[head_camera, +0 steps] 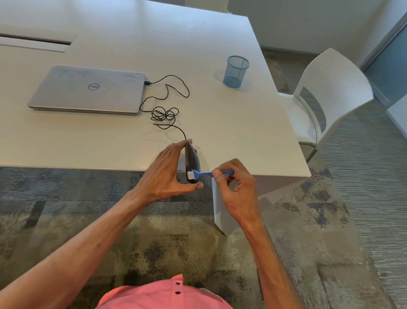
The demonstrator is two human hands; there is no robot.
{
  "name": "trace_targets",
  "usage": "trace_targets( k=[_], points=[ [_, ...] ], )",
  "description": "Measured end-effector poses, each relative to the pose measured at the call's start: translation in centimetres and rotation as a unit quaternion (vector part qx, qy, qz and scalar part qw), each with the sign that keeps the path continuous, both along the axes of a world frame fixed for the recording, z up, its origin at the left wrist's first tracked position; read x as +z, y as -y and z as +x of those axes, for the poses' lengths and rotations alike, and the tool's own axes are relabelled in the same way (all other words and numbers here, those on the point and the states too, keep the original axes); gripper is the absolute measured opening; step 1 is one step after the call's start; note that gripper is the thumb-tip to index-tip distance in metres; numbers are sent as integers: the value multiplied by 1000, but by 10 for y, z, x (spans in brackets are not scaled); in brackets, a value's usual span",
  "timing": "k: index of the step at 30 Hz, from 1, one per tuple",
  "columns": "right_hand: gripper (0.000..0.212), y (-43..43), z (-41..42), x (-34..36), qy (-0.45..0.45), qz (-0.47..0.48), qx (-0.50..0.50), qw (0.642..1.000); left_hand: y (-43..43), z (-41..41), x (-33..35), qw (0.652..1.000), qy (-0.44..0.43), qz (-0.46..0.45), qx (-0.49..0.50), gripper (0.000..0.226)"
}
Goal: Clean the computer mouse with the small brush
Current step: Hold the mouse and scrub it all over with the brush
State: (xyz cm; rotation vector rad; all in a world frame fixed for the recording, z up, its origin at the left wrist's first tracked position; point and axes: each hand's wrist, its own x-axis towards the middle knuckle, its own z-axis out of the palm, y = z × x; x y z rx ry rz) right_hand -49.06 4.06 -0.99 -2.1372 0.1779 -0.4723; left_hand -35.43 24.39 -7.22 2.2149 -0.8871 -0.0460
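Head view, the only one: left hand (165, 173) is pinching a black plastic computer mouse (192, 162) end to end, fingertips on the far end where the cable leaves, thumb under the near end, so the mouse is standing on edge over the near rim of the white table (236, 122), lifted or just touching, cannot tell which. Right hand (235, 188) is gripping a small blue plastic brush with white bristles (202, 173) by its handle between thumb and forefinger, other fingers curled in; bristles are touching the lower, near part of the mouse shell. Brushing appears to be in progress. To do it well, judging from this: keeping the left pinch firm so the mouse is not twisting under the strokes, working short light strokes along seams and button gaps, sweeping dust off toward the floor side and away from the table, turning the mouse to reach the far end. Black cable (166, 113) is lying in loose coils, running to a closed silver laptop (88, 89); tugging it would be a risk. Blue wire-mesh pen cup (237, 71) is standing well apart on the right of the table, appearing empty. White chair (328, 96) is sitting beside the table corner.
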Motion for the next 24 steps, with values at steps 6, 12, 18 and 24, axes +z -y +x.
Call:
trace_targets(
  k=[6,12,18,24],
  points=[
    [18,9,-2,-4,-15,-26,-43,999,-5,2,4,1000,-11,-3,8,129],
    [19,2,-2,0,23,98,49,994,-3,1,8,1000,-9,-5,1,129],
    [16,11,-1,-17,-15,99,-20,995,-6,3,9,1000,-21,-18,8,127],
    [11,17,-8,-12,1,158,-34,987,-8,2,7,1000,-26,-10,7,128]
  ],
)
